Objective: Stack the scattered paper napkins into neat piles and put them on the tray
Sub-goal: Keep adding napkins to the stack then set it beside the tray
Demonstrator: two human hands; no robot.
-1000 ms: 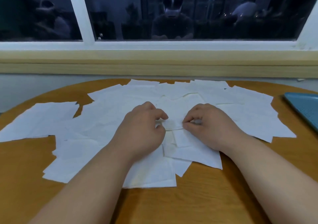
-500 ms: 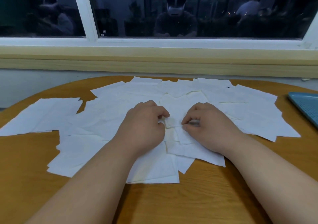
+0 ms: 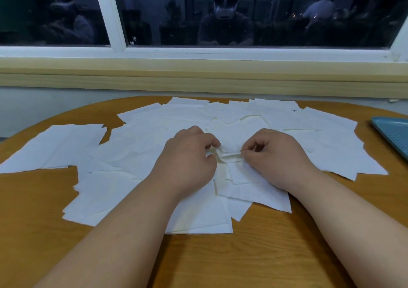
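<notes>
Our left hand (image 3: 187, 158) and right hand (image 3: 277, 157) each pinch the same crumpled napkin (image 3: 228, 149) on the table (image 3: 242, 261). Tug unevenly and we could tear it, or drag the ones underneath askew. Beyond, loose napkins (image 3: 154, 119) sprawl everywhere; the tray (image 3: 395, 133) sits far right, well apart.

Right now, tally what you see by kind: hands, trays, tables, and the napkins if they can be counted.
Hands: 2, left hand and right hand
Blue tray: 1
Wooden table: 1
Paper napkins: overlapping too much for an exact count
Total counted: 4
</notes>
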